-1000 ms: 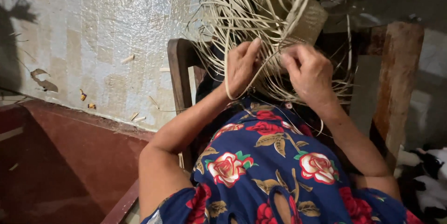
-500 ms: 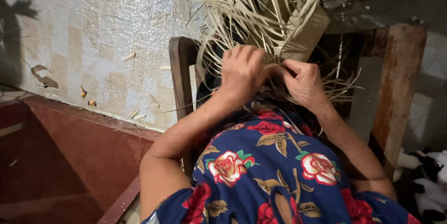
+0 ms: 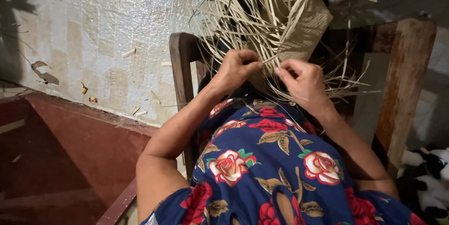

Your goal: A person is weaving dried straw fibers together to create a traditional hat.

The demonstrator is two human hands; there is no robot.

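Here, two hands at one woven straw piece (image 3: 306,31), left hand (image 3: 235,69) pinching loose strands (image 3: 243,14) beside it, right hand (image 3: 304,83) gripping strands below it, one wooden chair (image 3: 181,66) behind.

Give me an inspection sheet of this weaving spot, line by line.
Surface: dark wooden frame under the work.
Job's things: pale woven straw piece with loose straw strips fanning out.
Clutter: small scraps along the wall foot.
Hands: left hand and right hand both pinch strips at the woven edge.
Cables: nothing seen.
Surroundings: patched pale wall, red floor, black-and-white soft toy at right.
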